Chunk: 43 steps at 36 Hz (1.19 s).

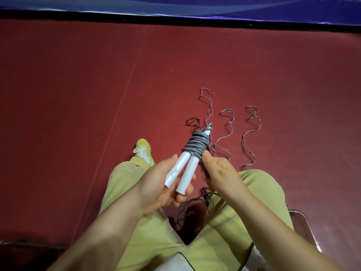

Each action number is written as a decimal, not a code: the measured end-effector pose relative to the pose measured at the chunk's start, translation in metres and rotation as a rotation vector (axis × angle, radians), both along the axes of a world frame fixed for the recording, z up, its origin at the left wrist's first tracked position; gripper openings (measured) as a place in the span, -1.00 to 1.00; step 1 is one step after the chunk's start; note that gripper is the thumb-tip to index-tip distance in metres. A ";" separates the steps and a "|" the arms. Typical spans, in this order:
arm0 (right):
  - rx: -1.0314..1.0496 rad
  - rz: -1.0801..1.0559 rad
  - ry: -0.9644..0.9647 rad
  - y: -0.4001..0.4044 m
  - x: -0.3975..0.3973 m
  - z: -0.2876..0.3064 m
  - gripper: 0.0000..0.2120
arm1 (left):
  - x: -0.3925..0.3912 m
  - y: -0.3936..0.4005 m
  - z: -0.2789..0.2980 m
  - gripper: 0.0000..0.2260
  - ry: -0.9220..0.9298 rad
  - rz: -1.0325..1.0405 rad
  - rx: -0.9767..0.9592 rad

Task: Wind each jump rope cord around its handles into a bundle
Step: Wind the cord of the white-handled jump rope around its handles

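Red floor fills the view beyond and to either side of both hands; a blue banner with a dark lower edge runs along its far side. Below the hands, the person's legs in light green trousers, seated; a yellow-green shoe shows just beyond the left hand. Beyond the right hand, three loose cords lie in wavy lines on the floor, well apart from the fingers; a darker cord curls just left of them. Below and between the hands, a dark cord tangle lies on the floor between the knees. Left hand: fingers curled round the lower ends of the two white handles, held side by side and tilted up to the right. Grey cord is wound in tight coils round the upper half of the handles, just above both hands. Right hand: thumb and fingers pinch the free cord end just beside the lowest coil.
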State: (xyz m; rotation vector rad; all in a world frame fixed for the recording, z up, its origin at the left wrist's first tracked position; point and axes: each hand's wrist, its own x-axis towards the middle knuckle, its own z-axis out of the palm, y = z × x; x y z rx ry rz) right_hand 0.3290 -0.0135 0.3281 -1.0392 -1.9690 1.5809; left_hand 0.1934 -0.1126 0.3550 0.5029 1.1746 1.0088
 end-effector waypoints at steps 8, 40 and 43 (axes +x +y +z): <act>-0.019 0.001 0.038 -0.002 0.001 -0.004 -0.46 | -0.002 -0.001 0.004 -0.61 0.175 0.042 0.013; -0.253 0.170 0.521 -0.011 0.009 0.004 -0.54 | 0.011 -0.008 -0.001 -0.26 -0.330 -0.384 0.067; -0.296 0.200 0.537 -0.011 0.010 0.004 -0.51 | 0.015 -0.008 -0.002 -0.18 -0.601 -0.468 0.114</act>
